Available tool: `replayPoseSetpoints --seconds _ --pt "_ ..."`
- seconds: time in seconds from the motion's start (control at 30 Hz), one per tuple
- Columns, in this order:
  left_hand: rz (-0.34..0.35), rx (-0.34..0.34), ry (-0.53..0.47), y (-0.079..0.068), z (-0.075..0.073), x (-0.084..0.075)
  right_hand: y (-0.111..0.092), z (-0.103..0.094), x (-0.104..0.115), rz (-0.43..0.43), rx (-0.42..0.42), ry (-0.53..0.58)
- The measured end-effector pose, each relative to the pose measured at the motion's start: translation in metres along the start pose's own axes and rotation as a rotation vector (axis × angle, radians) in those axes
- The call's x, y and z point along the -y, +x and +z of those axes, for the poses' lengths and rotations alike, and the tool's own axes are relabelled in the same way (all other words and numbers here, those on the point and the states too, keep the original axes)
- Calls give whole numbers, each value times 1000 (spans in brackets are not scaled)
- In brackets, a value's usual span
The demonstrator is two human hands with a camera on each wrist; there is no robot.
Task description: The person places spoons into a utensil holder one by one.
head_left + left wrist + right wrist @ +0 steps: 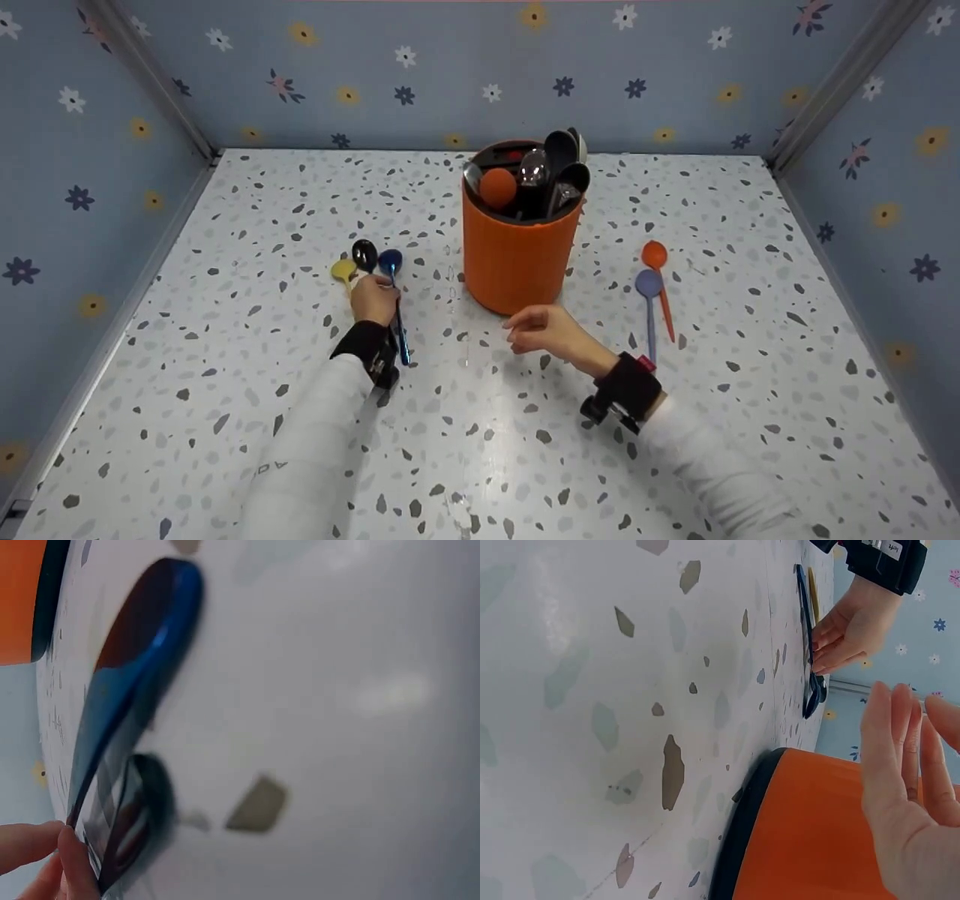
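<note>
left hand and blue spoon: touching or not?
Touching. The left wrist view shows it plainly: fingers of the left hand meet on the blue spoon, pinching its handle with no gap.

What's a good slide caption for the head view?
Left fingers pinch a blue spoon while empty right fingers hang before an orange utensil holder.

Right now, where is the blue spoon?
In the head view, the blue spoon is left of the orange container, just right of the black spoon, with the left hand pinching it.
</note>
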State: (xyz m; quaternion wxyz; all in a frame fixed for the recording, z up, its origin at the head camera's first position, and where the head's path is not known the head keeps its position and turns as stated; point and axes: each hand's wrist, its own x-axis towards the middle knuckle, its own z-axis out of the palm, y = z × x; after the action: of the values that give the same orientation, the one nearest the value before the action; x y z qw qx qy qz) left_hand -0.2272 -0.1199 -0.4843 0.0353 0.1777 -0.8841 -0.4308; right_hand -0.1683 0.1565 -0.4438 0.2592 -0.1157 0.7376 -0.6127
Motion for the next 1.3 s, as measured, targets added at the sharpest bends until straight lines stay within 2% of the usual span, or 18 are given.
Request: replayPoseSetpoints --seconds 0.2,0.33,0.5,0.7,0.8,1.03,1.13,1.23,1.3 --pt "44 32 87 -3 2 1 -7 3 10 21 -5 -14" --pt "47 61 112 -5 1 0 -12 6 17 21 -1 12" --pt "52 85 128 -6 0 -3 -8 3 7 21 1 47" --pt "119 50 176 -7 0 -5 -1 0 -6 24 -4 36" --pt "126 49 170 -7 0 -5 -2 0 -7 29 -2 28" --pt "55 104 99 -10 -5 -5 -2 0 -10 37 -9 9" --pt "22 129 29 -13 -8 -7 -2 0 -10 38 -11 13" --pt "-96 176 -105 -12 -6 -8 -1 1 -10 46 -14 24" --pt "-183 222 -252 -7 0 -5 -1 1 -11 42 -7 29"
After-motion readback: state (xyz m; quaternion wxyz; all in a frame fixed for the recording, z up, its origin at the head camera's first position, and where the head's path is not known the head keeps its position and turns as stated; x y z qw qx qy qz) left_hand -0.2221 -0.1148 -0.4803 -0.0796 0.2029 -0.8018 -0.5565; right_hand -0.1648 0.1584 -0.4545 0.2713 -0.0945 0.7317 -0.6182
